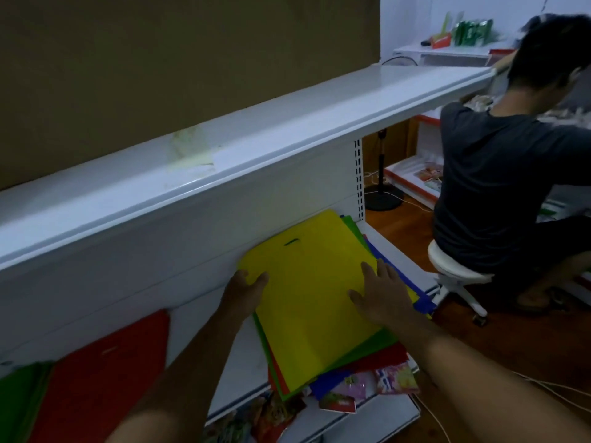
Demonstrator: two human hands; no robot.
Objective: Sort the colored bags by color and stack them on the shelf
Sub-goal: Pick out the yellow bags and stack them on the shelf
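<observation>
Right now both hands are on the yellow bag (307, 302), the top sheet of a mixed pile on the white shelf (243, 362), under the long upper shelf board. The left hand (246, 289) sits at the bag's left edge with the thumb on top; whether the fingers curl under that edge cannot be told. The right hand (380, 292) lies flat on the bag's right side, fingers straight and pressing. Under the yellow bag show a green bag (377, 342), a red bag (383, 356) and a blue bag (412, 292), fanned out askew. To the left of the pile, a separate red stack (105, 375) and a green stack (19, 401) lie on the same shelf, so no yellow stack shows yet. The step seems to be freeing the yellow one. It would go best to peel only that top sheet at the left edge while the flat right hand slides it off, since the thin bags probably cling and a second could drag along. The snack packets (351, 386) at the pile's front edge could get pushed off.
</observation>
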